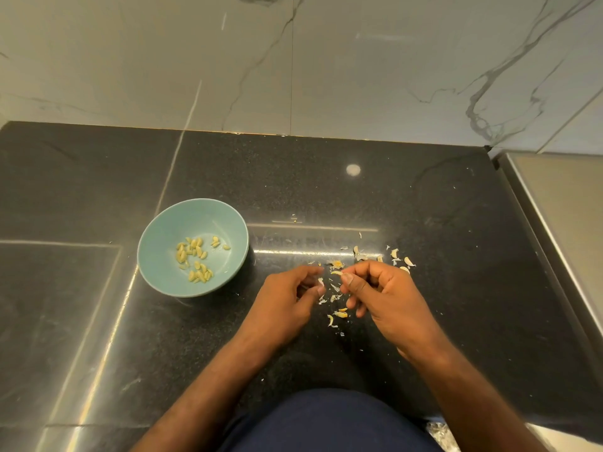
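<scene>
The right hand (385,298) pinches a small garlic clove (336,273) between thumb and forefinger, the other fingers curled under. The clove sits just above the counter (424,207), at the 12 o'clock tip of that pinch. The left hand (287,305) faces it from 9 o'clock with thumb and forefinger curled in. A pale scrap of skin (321,282) lies between those 2 fingertips, but I cannot tell whether they really grip it.

The main risk, as I judge it, is the clove slipping. It is small and held only by its end, so a hard tug on the skin could flick it onto the counter or off the near edge at 6 o'clock. It could also land among the loose skins (336,316) lying under and between the hands and be hard to pick out again. A scrap of skin may cling to the clove and travel with it into the bowl. The carry to the bowl crosses open counter, so a loose pinch could drop the clove on the way.

There is 1 container, a pale blue bowl (195,216), between 9 and 10 o'clock from the hands and well apart from them. It stands upright on the counter and holds some 20 or more peeled cloves (195,256), bunched at the bottom and leaving the walls bare. I see no skins in it. A few unpeeled pieces (408,261) lie at 1 o'clock from the hands, near the right knuckles.
</scene>
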Demonstrator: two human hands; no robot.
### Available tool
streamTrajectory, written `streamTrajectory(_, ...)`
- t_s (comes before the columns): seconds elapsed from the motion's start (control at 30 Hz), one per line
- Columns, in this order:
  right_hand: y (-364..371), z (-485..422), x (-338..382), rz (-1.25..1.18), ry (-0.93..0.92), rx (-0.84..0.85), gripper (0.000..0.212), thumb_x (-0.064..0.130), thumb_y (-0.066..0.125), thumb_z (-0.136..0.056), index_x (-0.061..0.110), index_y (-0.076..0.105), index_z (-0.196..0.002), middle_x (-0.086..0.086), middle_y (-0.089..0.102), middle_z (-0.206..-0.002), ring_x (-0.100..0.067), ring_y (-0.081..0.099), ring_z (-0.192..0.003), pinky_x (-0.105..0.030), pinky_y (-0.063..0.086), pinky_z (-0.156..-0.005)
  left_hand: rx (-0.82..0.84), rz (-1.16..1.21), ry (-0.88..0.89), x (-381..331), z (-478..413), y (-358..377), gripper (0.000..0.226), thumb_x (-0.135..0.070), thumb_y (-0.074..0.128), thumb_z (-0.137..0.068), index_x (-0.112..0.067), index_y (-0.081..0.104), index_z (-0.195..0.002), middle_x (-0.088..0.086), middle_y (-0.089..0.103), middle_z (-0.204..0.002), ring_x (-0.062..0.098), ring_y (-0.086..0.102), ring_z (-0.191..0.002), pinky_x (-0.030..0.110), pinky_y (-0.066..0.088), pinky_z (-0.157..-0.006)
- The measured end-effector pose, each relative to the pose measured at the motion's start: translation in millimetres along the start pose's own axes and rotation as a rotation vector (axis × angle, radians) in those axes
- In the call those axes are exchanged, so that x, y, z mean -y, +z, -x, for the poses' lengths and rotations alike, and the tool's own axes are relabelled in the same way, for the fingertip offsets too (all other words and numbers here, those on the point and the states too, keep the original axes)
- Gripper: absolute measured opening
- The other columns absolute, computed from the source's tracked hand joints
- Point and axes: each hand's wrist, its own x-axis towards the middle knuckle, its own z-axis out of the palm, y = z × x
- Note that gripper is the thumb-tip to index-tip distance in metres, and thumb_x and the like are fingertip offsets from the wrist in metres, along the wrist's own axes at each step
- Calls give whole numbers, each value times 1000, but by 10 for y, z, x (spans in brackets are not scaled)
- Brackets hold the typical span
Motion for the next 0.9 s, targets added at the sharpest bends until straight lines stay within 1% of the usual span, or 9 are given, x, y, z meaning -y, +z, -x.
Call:
streamTrajectory(0.07,1,5,-2,26,-2,21,8,19,65,-95,16,72,-96,-1,73,-81,-11,66,-66,-24,53,-59,-1,78,85,-53,9,-22,36,-25,67,-94,-24,62,-129,-13,69,-103,0,66,-90,20,55,-84)
streamTrajectory(0.17,-5,11,12,74,-16,67,10,23,64,-95,17,72,-95,5,72,-79,-10,68,-68,-26,54,-61,-34,72,180,-99,-4,-26,19,-21,67,-93,-20,73,-111,-12,71,-92,4,67,-83,21,55,-76)
streamTrajectory(0.33,14,29,28,150,-82,96,10,17,59,-99,17,67,-93,16,68,-75,-5,65,-67,-19,51,-60,-87,60,176,-76,-4,8,10,-25,63,-95,-23,72,-98,-13,68,-81,7,65,-77,27,54,-71)
streamTrajectory(0.43,45,38,35,195,-126,68,13,17,58,-99,20,65,-89,12,66,-73,-3,62,-66,-18,49,-59,-143,59,153,-81,8,29,10,-28,62,-96,-24,69,-89,-11,65,-74,9,63,-72,30,52,-67)
streamTrajectory(0.5,63,37,27,219,-150,60,12,20,59,-99,24,65,-90,5,67,-75,-10,63,-67,-26,52,-59,-153,49,137,-73,15,42,15,-27,61,-97,-21,67,-85,-7,63,-71,12,60,-69,32,50,-65)
streamTrajectory(0.6,84,54,19,211,-177,66,6,25,65,-96,28,68,-100,6,70,-86,-14,65,-74,-37,59,-69,-142,32,119,-77,25,44,15,-24,60,-98,-18,68,-87,-6,63,-71,12,60,-69,31,49,-65)
streamTrajectory(0.73,55,48,29,291,-246,-2,7,25,64,-96,25,72,-98,11,69,-80,-10,64,-72,-35,57,-67,-47,93,88,-126,36,-3,14,-25,58,-99,-21,70,-94,-9,66,-72,4,64,-69,19,51,-63)
streamTrajectory(0.8,36,32,30,323,-264,-14,7,23,65,-96,23,71,-97,11,67,-77,-10,64,-71,-34,57,-66,-13,141,72,-127,44,-33,11,-23,59,-98,-25,70,-98,-8,68,-73,4,66,-70,23,55,-66)
streamTrajectory(0.9,32,41,44,360,-293,-7,6,22,65,-96,21,71,-98,10,65,-73,-7,62,-68,-24,52,-60,-31,140,66,-115,43,-57,11,-23,63,-95,-24,73,-98,-5,70,-74,7,67,-71,28,58,-68)
